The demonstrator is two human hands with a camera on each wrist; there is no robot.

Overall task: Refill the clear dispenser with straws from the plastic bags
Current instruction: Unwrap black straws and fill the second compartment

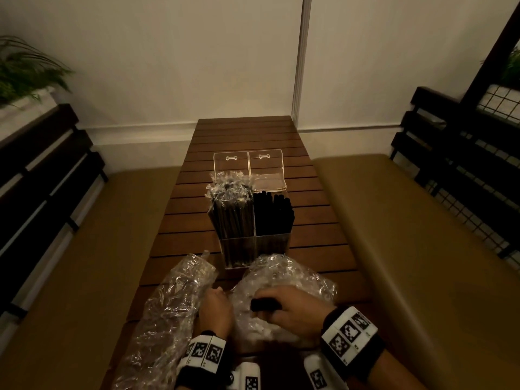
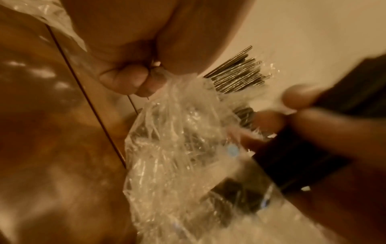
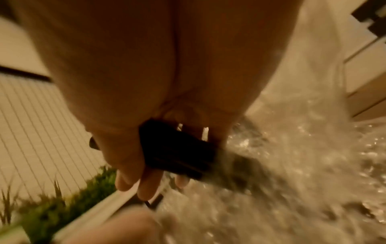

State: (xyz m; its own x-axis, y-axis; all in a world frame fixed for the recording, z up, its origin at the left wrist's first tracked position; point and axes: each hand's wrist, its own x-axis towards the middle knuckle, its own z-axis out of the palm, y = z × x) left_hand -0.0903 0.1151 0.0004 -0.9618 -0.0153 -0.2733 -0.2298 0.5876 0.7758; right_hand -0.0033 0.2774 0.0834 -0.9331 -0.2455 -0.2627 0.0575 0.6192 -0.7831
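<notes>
My right hand (image 1: 292,311) is curled round a bundle of black straws (image 1: 266,304), half out of the crinkled plastic bag (image 1: 284,280). Left hand (image 1: 215,308) pinches the bag's edge, fingers tight together. Clear dispenser (image 1: 253,209) sits just beyond the bag on the slatted table (image 1: 247,136), lids up, both compartments already packed. Risks as I see them: film snags the bundle and straws spill; grip is loose at the ends, so they could fan out; the full right compartment may jam.
</notes>
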